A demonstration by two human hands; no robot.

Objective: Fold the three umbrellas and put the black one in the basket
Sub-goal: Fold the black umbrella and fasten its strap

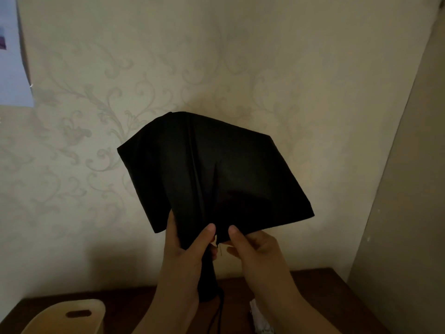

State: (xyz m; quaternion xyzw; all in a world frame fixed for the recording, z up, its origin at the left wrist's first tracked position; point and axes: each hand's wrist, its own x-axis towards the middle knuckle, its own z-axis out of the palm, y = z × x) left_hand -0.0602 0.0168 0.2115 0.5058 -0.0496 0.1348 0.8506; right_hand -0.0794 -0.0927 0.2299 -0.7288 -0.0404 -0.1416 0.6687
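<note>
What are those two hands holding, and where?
The black umbrella: left hand grips its gathered lower canopy, right hand pinches the fabric's bottom edge.

1. Two hands and forearms show, rising from the bottom edge of the view.
2. The left hand [185, 249] is bare: no glove, ring or watch shows.
3. The right hand [257, 249] is bare as well.
4. Both forearms are uncovered as far as the picture's edge; no sleeve or cuff shows.
5. Nails look short and plain, though dim light hides fine detail.
</note>
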